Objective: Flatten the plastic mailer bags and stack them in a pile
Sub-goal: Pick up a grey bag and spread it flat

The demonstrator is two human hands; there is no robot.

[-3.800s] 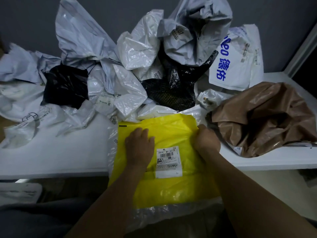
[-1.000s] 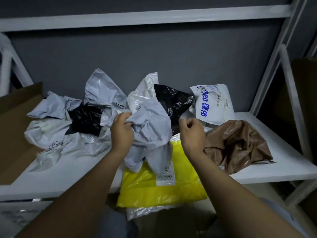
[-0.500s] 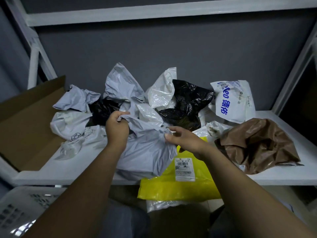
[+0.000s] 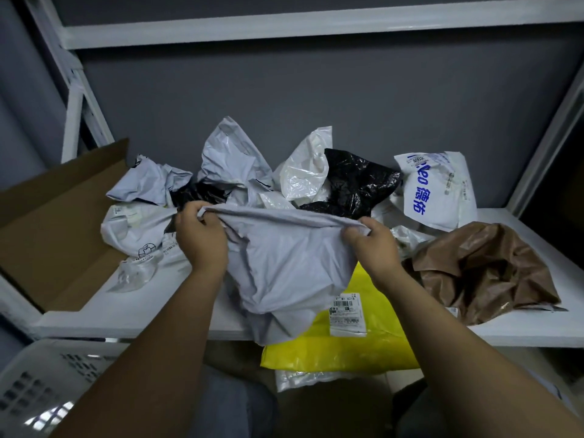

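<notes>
The grey mailer (image 4: 290, 267) hung above and partly over the yellow mailer (image 4: 363, 346), its top edge stretched crosswise. The left hand (image 4: 202, 238) and right hand (image 4: 373, 245) each pinched one corner in curled fingers (image 4: 191, 216), equally near, and the crumpled body drooped onto the yellow mailer.

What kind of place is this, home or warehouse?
Probably a storeroom or parcel-handling corner, not certain: a white metal shelving rack, a heap of crumpled plastic mailer bags with shipping labels, and an open brown cardboard box.

Dim, soft focus, wide-angle bowed edges
</notes>
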